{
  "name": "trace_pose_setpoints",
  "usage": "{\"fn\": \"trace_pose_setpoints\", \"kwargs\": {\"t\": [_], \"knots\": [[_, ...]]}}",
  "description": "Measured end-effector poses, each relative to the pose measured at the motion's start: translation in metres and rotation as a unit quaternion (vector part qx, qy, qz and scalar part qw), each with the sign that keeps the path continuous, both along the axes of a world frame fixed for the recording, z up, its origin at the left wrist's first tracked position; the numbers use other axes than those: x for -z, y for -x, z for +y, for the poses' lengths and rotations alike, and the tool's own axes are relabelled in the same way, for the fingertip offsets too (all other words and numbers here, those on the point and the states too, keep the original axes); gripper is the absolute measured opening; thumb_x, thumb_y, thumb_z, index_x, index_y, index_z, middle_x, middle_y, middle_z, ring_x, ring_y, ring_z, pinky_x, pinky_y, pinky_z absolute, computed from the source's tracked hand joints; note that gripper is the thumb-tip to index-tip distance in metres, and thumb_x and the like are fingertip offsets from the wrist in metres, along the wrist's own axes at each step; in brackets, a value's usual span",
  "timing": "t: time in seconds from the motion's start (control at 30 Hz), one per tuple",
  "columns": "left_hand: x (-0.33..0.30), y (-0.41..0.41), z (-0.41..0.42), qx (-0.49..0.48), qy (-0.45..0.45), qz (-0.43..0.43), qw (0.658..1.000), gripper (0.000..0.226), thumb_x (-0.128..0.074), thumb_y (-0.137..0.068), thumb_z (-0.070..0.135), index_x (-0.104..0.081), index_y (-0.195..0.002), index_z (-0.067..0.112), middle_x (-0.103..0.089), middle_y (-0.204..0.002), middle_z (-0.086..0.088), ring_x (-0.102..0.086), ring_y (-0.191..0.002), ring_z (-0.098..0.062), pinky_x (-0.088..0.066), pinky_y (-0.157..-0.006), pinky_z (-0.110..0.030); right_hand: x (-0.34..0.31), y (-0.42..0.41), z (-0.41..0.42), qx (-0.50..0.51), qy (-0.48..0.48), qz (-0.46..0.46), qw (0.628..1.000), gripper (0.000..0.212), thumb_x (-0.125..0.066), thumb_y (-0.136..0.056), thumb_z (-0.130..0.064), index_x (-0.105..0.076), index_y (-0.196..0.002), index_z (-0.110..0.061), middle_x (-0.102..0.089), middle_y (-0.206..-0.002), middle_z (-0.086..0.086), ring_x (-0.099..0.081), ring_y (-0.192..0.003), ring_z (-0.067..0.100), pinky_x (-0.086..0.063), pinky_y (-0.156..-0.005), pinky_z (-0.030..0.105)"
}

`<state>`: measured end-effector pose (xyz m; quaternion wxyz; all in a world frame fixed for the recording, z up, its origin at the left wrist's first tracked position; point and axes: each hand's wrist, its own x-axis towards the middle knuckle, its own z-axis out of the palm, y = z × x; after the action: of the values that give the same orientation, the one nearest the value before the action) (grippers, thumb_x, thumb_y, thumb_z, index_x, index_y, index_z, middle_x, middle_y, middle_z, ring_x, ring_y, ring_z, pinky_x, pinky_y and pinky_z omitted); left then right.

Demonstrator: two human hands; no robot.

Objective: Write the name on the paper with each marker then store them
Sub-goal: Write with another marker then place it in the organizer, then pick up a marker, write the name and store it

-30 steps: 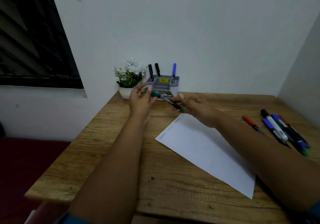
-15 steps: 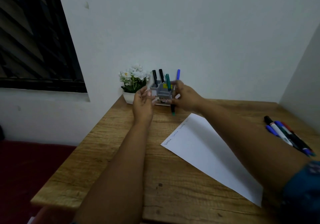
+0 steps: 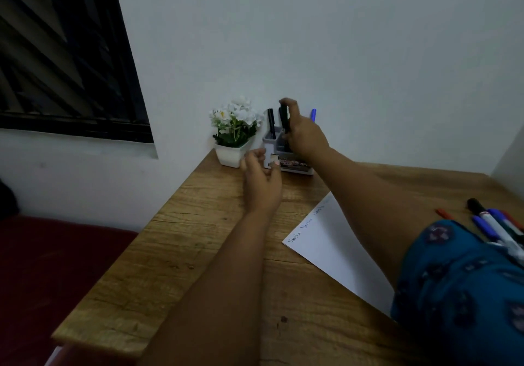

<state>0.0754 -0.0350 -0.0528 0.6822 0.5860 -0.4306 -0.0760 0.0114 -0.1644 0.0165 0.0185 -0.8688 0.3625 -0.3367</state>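
Observation:
A grey pen holder (image 3: 272,140) stands against the back wall with a black marker (image 3: 271,123) and a blue marker (image 3: 313,114) upright in it. My right hand (image 3: 304,136) is over the holder, shut on a dark green marker (image 3: 285,121) held upright with its lower end inside a compartment. In front of the holder my left hand (image 3: 262,180) hovers with fingers loosely curled and nothing in it. A white paper (image 3: 334,252) lies on the wooden desk (image 3: 198,252) with a name written several times along its top edge. Several loose markers (image 3: 493,224) lie at the right.
A white pot of white flowers (image 3: 234,133) stands left of the holder. A dark window (image 3: 62,53) fills the left wall. The desk's left edge drops to a dark red surface (image 3: 56,266). My blue patterned sleeve (image 3: 459,280) covers part of the loose markers.
My right hand has carried the green marker from above the desk up into the holder. My left hand has let go of it and stayed in front of the holder.

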Motion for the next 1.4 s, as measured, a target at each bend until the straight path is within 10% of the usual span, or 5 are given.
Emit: {"fn": "trace_pose_setpoints", "kwargs": {"t": [0.3, 0.6, 0.8, 1.23, 1.4], "knots": [[0.0, 0.003, 0.004, 0.013, -0.027, -0.033, 0.999, 0.032, -0.058, -0.094, 0.02, -0.047, -0.123, 0.011, -0.043, -0.128, -0.005, -0.055, -0.081, -0.001, -0.039, -0.063, 0.002, -0.007, 0.004, -0.008, 0.075, -0.007, 0.085, 0.994, 0.082, -0.043, -0.096, -0.001, -0.008, -0.149, -0.052, -0.06, -0.107, 0.014, -0.048, -0.105, 0.035, -0.033, -0.085, 0.043], [-0.01, 0.031, 0.013, 0.115, -0.143, -0.229, 0.956, 0.014, -0.055, -0.095, 0.032, -0.057, -0.093, 0.018, -0.049, -0.11, -0.003, -0.057, -0.091, -0.02, -0.047, -0.076, -0.031, -0.022, 0.199, 0.034, 0.12, -0.178, 0.07, 0.974, 0.017, -0.073, -0.083, -0.011, -0.075, -0.098, -0.018, -0.073, -0.098, 0.006, -0.06, -0.08, 0.01, -0.04, -0.067, 0.011], [0.0, 0.07, 0.018, 0.188, -0.149, -0.282, 0.929, 0.032, -0.051, -0.096, 0.036, -0.069, -0.075, 0.02, -0.056, -0.088, 0.003, -0.053, -0.087, -0.015, -0.044, -0.077, -0.033, 0.002, 0.296, 0.066, 0.288, -0.216, 0.178, 0.916, 0.009, -0.074, -0.077, -0.027, -0.074, -0.085, -0.025, -0.07, -0.097, 0.0, -0.064, -0.089, 0.017, -0.052, -0.083, 0.029], [-0.006, 0.078, 0.024, 0.215, -0.118, -0.164, 0.955, 0.035, -0.054, -0.096, 0.031, -0.053, -0.128, 0.016, -0.059, -0.113, 0.003, -0.059, -0.097, -0.01, -0.045, -0.072, -0.012, 0.025, 0.247, 0.108, 0.072, -0.104, 0.088, 0.988, 0.021, -0.048, -0.099, -0.016, -0.061, -0.114, -0.007, -0.058, -0.109, 0.01, -0.054, -0.093, 0.025, -0.041, -0.076, 0.031], [-0.012, 0.085, 0.024, 0.312, -0.138, -0.01, 0.94, 0.025, -0.057, -0.095, 0.025, -0.065, -0.103, 0.002, -0.072, -0.097, -0.012, -0.071, -0.08, -0.017, -0.056, -0.075, -0.028, 0.045, 0.19, 0.124, -0.028, -0.035, 0.088, 0.995, 0.021, -0.043, -0.104, -0.024, -0.056, -0.114, -0.012, -0.059, -0.106, 0.006, -0.052, -0.086, 0.018, -0.047, -0.073, 0.036]]}}
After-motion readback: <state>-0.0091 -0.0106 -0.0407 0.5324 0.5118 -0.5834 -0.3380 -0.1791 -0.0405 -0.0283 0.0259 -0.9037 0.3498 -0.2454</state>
